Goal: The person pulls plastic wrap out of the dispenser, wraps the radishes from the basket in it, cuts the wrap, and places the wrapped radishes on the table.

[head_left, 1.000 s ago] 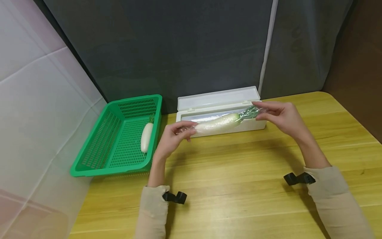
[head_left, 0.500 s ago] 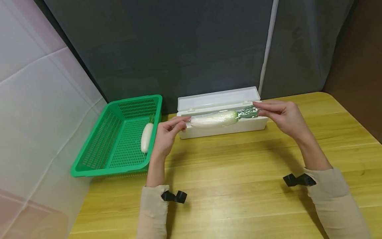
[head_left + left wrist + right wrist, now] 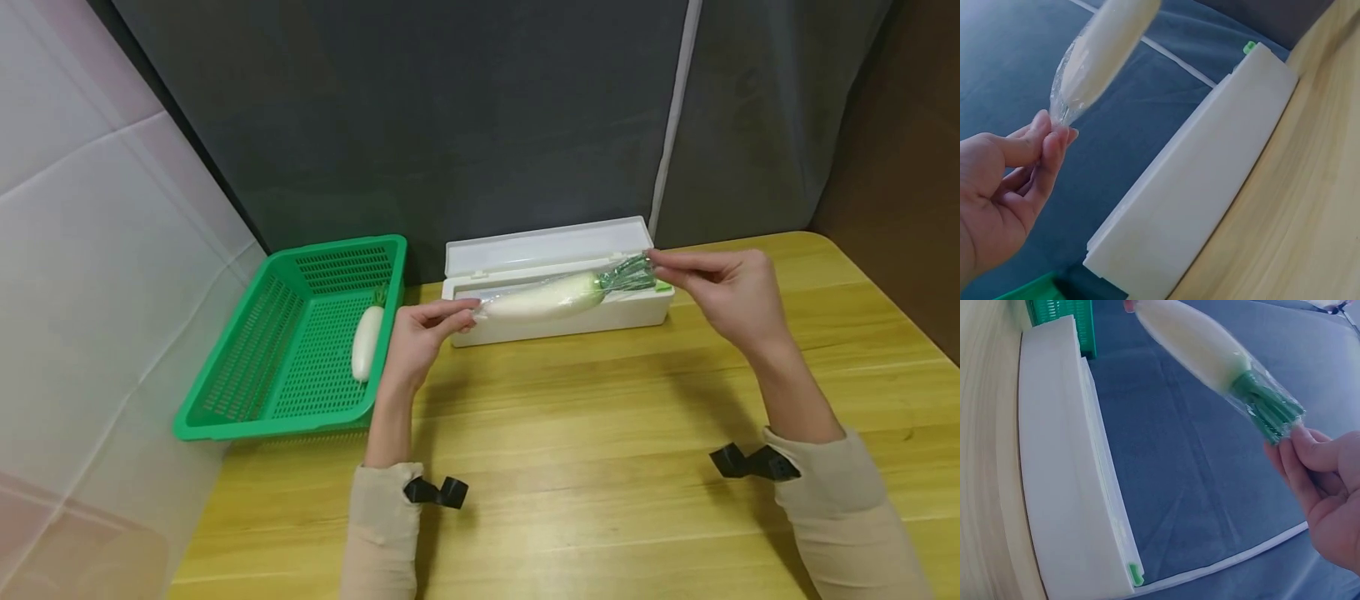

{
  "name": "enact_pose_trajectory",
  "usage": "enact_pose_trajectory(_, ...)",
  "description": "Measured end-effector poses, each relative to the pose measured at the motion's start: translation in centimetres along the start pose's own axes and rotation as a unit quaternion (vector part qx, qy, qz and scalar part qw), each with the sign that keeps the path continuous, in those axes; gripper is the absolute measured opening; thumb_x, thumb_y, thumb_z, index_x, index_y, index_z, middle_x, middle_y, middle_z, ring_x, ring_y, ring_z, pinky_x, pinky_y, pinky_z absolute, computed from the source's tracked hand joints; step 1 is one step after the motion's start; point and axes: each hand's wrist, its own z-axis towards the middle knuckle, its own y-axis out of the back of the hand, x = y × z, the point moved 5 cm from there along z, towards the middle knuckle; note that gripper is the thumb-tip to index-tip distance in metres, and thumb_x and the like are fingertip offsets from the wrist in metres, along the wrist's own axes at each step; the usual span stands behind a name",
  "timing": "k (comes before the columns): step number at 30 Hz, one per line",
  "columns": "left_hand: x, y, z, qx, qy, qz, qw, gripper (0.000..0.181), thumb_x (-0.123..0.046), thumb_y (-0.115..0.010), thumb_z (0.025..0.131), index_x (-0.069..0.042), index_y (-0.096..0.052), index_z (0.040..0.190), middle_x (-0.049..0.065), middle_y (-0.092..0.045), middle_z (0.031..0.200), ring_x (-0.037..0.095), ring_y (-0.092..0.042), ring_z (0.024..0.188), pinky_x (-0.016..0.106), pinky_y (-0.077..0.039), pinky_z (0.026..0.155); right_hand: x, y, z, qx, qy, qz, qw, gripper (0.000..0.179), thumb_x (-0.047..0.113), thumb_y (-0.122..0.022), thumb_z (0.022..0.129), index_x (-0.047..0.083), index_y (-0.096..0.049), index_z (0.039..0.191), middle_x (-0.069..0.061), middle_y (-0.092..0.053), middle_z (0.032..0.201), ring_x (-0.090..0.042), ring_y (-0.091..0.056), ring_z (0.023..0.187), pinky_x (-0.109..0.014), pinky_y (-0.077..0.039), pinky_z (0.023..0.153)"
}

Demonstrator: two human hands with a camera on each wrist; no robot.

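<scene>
A white radish [image 3: 540, 300] with green leaf stubs, wrapped in clear plastic film, is held up between both hands. My left hand [image 3: 414, 340] pinches the twisted film at its root end between thumb and fingers. At the leafy end, my right hand [image 3: 738, 296] pinches the film just past the green stubs [image 3: 1266, 406]. In the head view the radish overlaps a long white box [image 3: 562, 321] whose lid [image 3: 551, 243] stands raised behind it. The wrist views show the radish well above the box.
A green plastic basket [image 3: 225, 431] stands at the left with an unwrapped white radish [image 3: 367, 343] inside. A small green piece [image 3: 663, 286] sits at the box's right end. A dark curtain [image 3: 450, 125] hangs behind the wooden table [image 3: 570, 475].
My left hand has moved left and now pinches the film farther out at the root end. My right hand has shifted slightly right, and the green piece on the box shows now.
</scene>
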Motion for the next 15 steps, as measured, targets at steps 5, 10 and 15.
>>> enact_pose_trajectory(5,0.1,-0.1,0.1,-0.008,0.006,0.025,0.9996,0.021,-0.008,-0.069,0.096,0.007,-0.075,0.109,0.007,-0.076,0.089,0.016,-0.064,0.068,0.027,-0.055,0.066,0.3,0.4,-0.3,-0.038,-0.017,-0.012,0.9991,0.016,0.002,-0.077,0.088,-0.003,-0.078,0.103,0.007,-0.077,0.094,-0.002,-0.071,0.085,-0.011,-0.051,0.069)
enact_pose_trajectory(10,-0.3,-0.1,0.1,-0.025,-0.007,0.04,0.9989,0.02,-0.008,-0.068,0.097,0.009,-0.075,0.103,0.006,-0.071,0.075,0.014,-0.057,0.062,0.024,-0.05,0.058,0.1,0.6,-0.3,-0.055,-0.015,-0.044,0.9974,0.014,0.003,-0.076,0.089,-0.006,-0.078,0.101,0.016,-0.073,0.084,-0.002,-0.069,0.07,-0.014,-0.053,0.064)
enact_pose_trajectory(15,-1.5,-0.1,0.0,-0.062,-0.052,0.058,0.995,0.018,-0.008,-0.068,0.097,0.008,-0.076,0.098,0.005,-0.066,0.069,0.013,-0.054,0.056,0.023,-0.049,0.053,-0.6,0.6,-0.1,-0.058,-0.021,-0.055,0.9966,0.015,0.004,-0.075,0.09,-0.005,-0.078,0.101,0.013,-0.072,0.08,-0.004,-0.066,0.063,-0.014,-0.052,0.061)
